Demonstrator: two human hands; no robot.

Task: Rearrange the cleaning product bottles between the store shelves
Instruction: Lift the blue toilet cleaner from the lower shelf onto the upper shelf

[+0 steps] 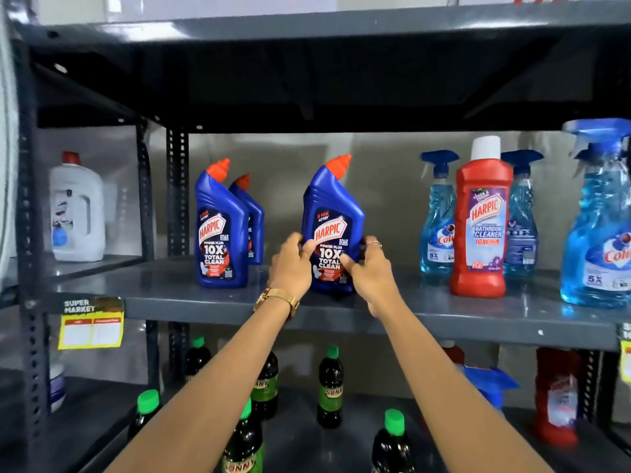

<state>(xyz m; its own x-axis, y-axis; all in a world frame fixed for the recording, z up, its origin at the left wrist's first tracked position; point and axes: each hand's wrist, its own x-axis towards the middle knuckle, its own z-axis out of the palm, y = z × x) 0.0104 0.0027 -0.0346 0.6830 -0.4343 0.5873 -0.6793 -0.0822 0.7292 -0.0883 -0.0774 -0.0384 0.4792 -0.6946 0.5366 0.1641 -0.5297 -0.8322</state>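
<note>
Blue Harpic bottle (333,227), orange angled cap, label forward, upright at mid-shelf (211,298). Two more blue Harpic bottles (221,230) to its left, one behind the other. To the right: red Harpic bottle (481,227), white cap, upright; three blue spray bottles (438,216) around it.

Grey metal shelf (211,302), blue Harpic bottles (222,230), red cleaner bottle (481,227), blue spray bottles (438,220)
</note>
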